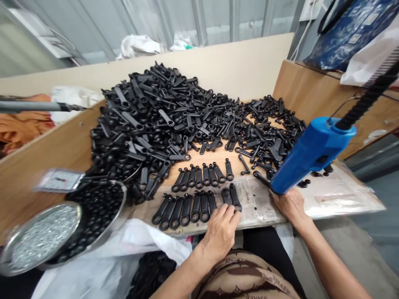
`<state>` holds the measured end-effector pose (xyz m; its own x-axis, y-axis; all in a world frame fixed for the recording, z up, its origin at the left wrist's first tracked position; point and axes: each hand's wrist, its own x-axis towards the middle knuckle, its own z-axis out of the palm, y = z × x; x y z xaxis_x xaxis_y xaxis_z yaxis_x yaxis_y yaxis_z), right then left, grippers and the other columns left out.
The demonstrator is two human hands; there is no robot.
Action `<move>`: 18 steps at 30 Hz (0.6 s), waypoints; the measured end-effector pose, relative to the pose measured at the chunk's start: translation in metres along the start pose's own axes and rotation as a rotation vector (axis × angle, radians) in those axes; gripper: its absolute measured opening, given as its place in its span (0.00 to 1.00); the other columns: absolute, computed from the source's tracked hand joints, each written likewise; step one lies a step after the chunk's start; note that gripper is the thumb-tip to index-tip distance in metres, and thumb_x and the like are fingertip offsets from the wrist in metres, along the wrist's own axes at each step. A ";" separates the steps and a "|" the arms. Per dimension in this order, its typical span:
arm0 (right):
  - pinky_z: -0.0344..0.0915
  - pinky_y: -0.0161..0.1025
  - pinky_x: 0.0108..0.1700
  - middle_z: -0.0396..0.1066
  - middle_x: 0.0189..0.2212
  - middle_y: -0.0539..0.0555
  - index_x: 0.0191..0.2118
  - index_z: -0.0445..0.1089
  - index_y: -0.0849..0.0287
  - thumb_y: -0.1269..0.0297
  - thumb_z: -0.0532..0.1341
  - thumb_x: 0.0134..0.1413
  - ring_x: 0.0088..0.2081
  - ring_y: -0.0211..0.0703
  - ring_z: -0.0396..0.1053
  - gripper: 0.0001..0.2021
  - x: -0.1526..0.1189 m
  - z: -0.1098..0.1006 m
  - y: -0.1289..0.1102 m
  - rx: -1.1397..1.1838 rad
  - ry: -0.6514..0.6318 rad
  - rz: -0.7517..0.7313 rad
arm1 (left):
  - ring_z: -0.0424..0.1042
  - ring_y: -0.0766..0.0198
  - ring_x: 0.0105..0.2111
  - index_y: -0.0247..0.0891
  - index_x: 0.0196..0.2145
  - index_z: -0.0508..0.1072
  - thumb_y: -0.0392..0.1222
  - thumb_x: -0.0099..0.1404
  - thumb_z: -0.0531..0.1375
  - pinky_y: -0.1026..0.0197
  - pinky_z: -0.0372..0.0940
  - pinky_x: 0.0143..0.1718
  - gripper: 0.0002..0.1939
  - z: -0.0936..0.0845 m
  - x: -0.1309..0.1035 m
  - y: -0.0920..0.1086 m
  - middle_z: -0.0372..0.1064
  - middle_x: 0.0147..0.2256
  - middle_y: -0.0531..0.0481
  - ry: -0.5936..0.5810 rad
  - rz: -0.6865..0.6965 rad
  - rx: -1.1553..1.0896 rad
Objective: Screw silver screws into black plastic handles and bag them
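Note:
My left hand (221, 228) is at the table's front edge, its curled fingertips on the lower ends of two black crank handles, a shorter one (225, 194) and a longer one (234, 195). To its left stretches a front row of crank handles (184, 209), ring ends toward me, with a second row (199, 176) behind. My right hand (291, 204) is at the bottom end of a blue electric screwdriver (311, 155), which hides its fingers. Another black crank handle (262, 178) sticks out left of the screwdriver's end; whether my hand grips either cannot be made out.
A large heap of black crank handles (156, 112) covers the back of the table. At left stand a bowl of black knobs (124, 195) and a metal bowl of small silvery screws (43, 236). The screwdriver hangs from a black coiled cord (368, 97). Wooden side boards (46, 166) flank the table.

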<state>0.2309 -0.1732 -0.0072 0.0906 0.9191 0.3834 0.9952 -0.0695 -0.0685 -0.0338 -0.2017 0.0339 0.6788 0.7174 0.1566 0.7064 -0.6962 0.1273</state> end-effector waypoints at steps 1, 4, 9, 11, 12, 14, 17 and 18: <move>0.51 0.37 0.27 0.67 0.23 0.57 0.22 0.68 0.61 0.64 0.54 0.53 0.30 0.45 0.63 0.12 -0.004 0.000 -0.001 0.008 -0.002 -0.006 | 0.60 0.56 0.49 0.38 0.48 0.64 0.31 0.62 0.47 0.54 0.61 0.47 0.17 0.001 0.002 0.000 0.63 0.48 0.47 0.003 0.000 0.006; 0.49 0.36 0.26 0.67 0.22 0.54 0.23 0.68 0.59 0.62 0.53 0.55 0.28 0.42 0.63 0.14 -0.019 -0.005 -0.003 0.022 -0.015 -0.055 | 0.59 0.56 0.50 0.39 0.51 0.62 0.31 0.62 0.48 0.55 0.60 0.48 0.20 0.004 0.010 -0.001 0.62 0.49 0.48 0.014 0.024 0.015; 0.54 0.37 0.33 0.69 0.27 0.52 0.38 0.72 0.56 0.60 0.52 0.60 0.31 0.42 0.64 0.12 -0.043 -0.017 -0.010 0.020 -0.033 -0.193 | 0.64 0.57 0.44 0.39 0.51 0.61 0.31 0.61 0.48 0.54 0.63 0.43 0.20 0.003 0.010 -0.006 0.65 0.46 0.46 0.049 -0.020 0.018; 0.55 0.37 0.34 0.69 0.28 0.53 0.43 0.71 0.57 0.59 0.52 0.60 0.31 0.43 0.64 0.13 -0.050 -0.022 -0.016 0.034 -0.007 -0.225 | 0.66 0.58 0.38 0.38 0.49 0.63 0.33 0.62 0.49 0.55 0.64 0.39 0.18 0.004 0.006 -0.009 0.68 0.40 0.46 0.058 -0.051 0.012; 0.55 0.37 0.35 0.69 0.28 0.53 0.43 0.71 0.57 0.58 0.52 0.61 0.32 0.43 0.63 0.14 -0.052 -0.024 -0.018 0.046 0.004 -0.232 | 0.66 0.59 0.36 0.38 0.47 0.65 0.33 0.62 0.49 0.56 0.64 0.37 0.16 0.004 0.005 -0.011 0.68 0.37 0.47 0.060 -0.058 0.005; 0.55 0.37 0.35 0.69 0.30 0.54 0.42 0.71 0.57 0.58 0.52 0.61 0.32 0.43 0.64 0.14 -0.055 -0.027 -0.023 0.080 0.008 -0.240 | 0.67 0.61 0.32 0.38 0.39 0.68 0.32 0.61 0.49 0.58 0.64 0.35 0.11 0.004 0.005 -0.013 0.67 0.31 0.49 0.062 -0.062 -0.014; 0.57 0.36 0.38 0.70 0.36 0.55 0.44 0.70 0.59 0.62 0.52 0.61 0.35 0.43 0.65 0.13 -0.056 -0.030 -0.023 0.163 0.020 -0.244 | 0.67 0.64 0.31 0.38 0.32 0.68 0.29 0.60 0.49 0.61 0.64 0.34 0.10 -0.003 0.006 -0.019 0.67 0.29 0.50 0.074 -0.074 -0.047; 0.57 0.36 0.39 0.70 0.36 0.55 0.45 0.69 0.60 0.62 0.52 0.61 0.36 0.43 0.65 0.13 -0.055 -0.031 -0.022 0.187 0.035 -0.236 | 0.67 0.65 0.31 0.38 0.32 0.68 0.29 0.60 0.48 0.63 0.64 0.34 0.11 -0.008 0.007 -0.021 0.67 0.30 0.51 0.080 -0.075 -0.059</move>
<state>0.2053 -0.2342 0.0016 -0.1383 0.8874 0.4398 0.9653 0.2201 -0.1406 -0.0453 -0.1821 0.0399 0.6044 0.7651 0.2220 0.7402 -0.6424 0.1986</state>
